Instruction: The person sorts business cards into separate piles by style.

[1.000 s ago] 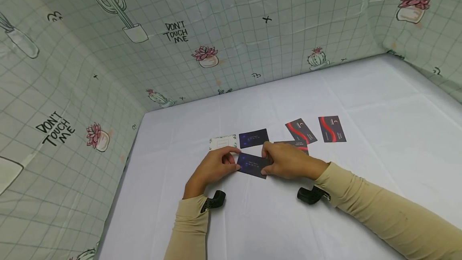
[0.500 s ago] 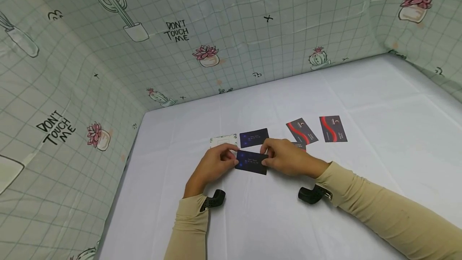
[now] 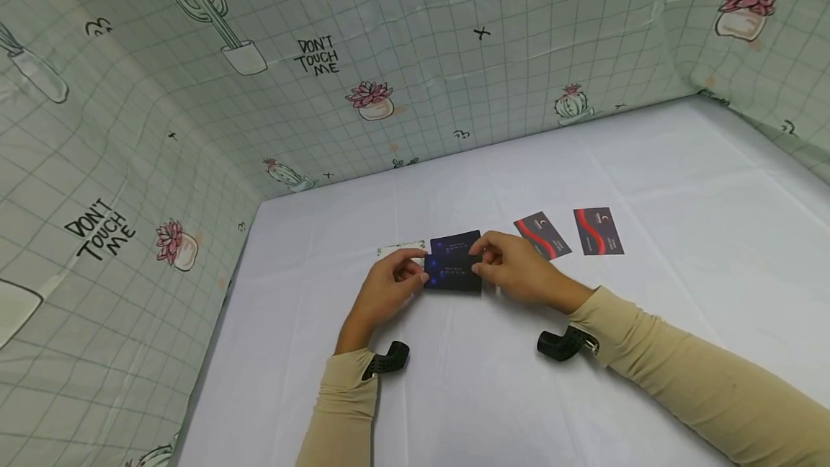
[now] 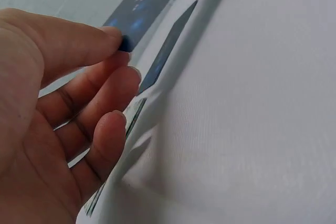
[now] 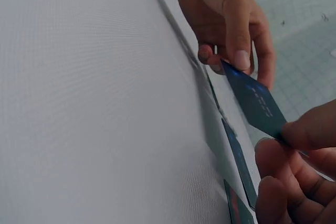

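A dark blue card (image 3: 454,274) is held level above the white table, pinched at its left end by my left hand (image 3: 416,274) and at its right end by my right hand (image 3: 481,265). In the left wrist view the thumb and forefinger grip the card (image 4: 149,1) at its corner. The right wrist view shows the card (image 5: 255,102) clear of the cloth between both hands. A second dark blue card (image 3: 456,240) lies flat just beyond it. A white card (image 3: 397,250) lies to the left, partly hidden by my left hand.
Two black cards with red waves (image 3: 542,234) (image 3: 598,230) lie on the table to the right. The white tablecloth (image 3: 681,251) is walled by cactus-print fabric (image 3: 363,63) at the back and left. Black wrist cameras (image 3: 389,357) (image 3: 559,344) sit on both sleeves.
Both hands have carried the blue card away from my body, toward the second blue card. The card has turned from slanted to level, and my right hand now covers the black-and-red card behind it.
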A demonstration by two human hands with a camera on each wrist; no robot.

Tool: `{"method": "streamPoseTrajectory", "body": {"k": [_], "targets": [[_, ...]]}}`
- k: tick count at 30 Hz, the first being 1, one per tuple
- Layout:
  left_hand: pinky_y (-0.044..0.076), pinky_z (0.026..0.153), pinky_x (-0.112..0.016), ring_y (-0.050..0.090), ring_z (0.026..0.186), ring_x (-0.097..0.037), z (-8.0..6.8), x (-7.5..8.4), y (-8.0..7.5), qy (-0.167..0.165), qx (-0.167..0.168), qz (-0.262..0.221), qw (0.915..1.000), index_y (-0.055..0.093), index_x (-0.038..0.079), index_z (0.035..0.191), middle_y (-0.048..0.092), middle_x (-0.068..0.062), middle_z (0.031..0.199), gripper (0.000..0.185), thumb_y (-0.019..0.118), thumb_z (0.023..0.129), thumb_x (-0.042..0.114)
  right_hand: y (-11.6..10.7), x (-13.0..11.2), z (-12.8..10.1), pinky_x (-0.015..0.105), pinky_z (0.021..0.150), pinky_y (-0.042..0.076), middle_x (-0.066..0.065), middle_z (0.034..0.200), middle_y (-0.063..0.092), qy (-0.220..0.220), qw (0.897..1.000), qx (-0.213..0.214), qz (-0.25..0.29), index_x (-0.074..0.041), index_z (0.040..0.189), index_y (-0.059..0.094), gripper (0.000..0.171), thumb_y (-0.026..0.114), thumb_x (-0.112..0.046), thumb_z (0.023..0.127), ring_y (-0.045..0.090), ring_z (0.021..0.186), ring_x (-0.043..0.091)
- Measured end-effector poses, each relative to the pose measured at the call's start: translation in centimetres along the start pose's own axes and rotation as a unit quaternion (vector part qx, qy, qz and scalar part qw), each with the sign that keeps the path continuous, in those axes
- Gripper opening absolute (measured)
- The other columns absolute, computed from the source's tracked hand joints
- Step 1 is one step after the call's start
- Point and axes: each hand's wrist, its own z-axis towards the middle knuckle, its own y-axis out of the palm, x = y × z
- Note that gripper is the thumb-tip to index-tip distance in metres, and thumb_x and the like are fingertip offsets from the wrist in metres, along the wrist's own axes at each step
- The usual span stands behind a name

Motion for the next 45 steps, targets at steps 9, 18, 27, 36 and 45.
{"method": "streamPoseTrajectory", "body": {"k": [9, 18, 27, 36, 45], "targets": [[0.050, 0.063, -0.026, 0.060, 0.079, -0.017, 0.3, 0.5, 0.3, 0.002, 0.016, -0.034, 0.9993, 0.064, 0.007, 0.129, 0.066, -0.004, 0.095, 0.039, 0.071, 0.091, 0.004, -0.6, 0.0, 0.3, 0.032, 0.056, 0.051, 0.009, 0.083, 0.064, 0.026, 0.996, 0.017, 0.081, -0.001, 0.118, 0.060, 0.025, 0.065, -0.007, 0.095, 0.066, 0.066, 0.023], [0.050, 0.067, -0.027, 0.061, 0.082, -0.017, 0.6, 1.0, 0.9, 0.011, 0.031, -0.035, 0.9989, 0.062, 0.007, 0.133, 0.067, -0.005, 0.096, 0.042, 0.071, 0.092, 0.007, -1.2, 0.2, 0.8, 0.033, 0.061, 0.054, 0.012, 0.084, 0.066, 0.022, 0.994, 0.032, 0.103, 0.004, 0.121, 0.056, 0.030, 0.066, -0.009, 0.096, 0.067, 0.069, 0.027], [0.047, 0.070, -0.030, 0.063, 0.087, -0.019, 1.9, 1.8, 0.2, 0.019, 0.027, -0.055, 0.9979, 0.057, 0.011, 0.142, 0.068, -0.003, 0.100, 0.052, 0.072, 0.092, 0.012, -2.4, 0.3, 2.8, 0.034, 0.066, 0.055, 0.011, 0.090, 0.070, 0.019, 0.993, 0.070, 0.096, 0.000, 0.118, 0.056, 0.029, 0.068, -0.015, 0.096, 0.066, 0.075, 0.033], [0.047, 0.071, -0.029, 0.063, 0.087, -0.017, 3.3, 2.5, 0.1, 0.007, 0.036, -0.050, 0.9981, 0.051, 0.013, 0.148, 0.068, -0.002, 0.101, 0.057, 0.070, 0.094, 0.017, -3.2, 0.3, 4.7, 0.032, 0.068, 0.055, 0.013, 0.092, 0.069, 0.039, 0.987, 0.098, 0.125, -0.001, 0.116, 0.060, 0.027, 0.069, -0.017, 0.096, 0.064, 0.081, 0.040], [0.045, 0.069, -0.028, 0.063, 0.087, -0.017, 3.7, 2.6, 0.1, -0.004, 0.049, -0.060, 0.9970, 0.050, 0.014, 0.149, 0.068, -0.003, 0.103, 0.057, 0.069, 0.096, 0.020, -3.7, 0.2, 6.0, 0.032, 0.067, 0.055, 0.012, 0.088, 0.067, 0.052, 0.987, 0.092, 0.118, -0.001, 0.112, 0.064, 0.022, 0.069, -0.016, 0.096, 0.062, 0.071, 0.023]]}}
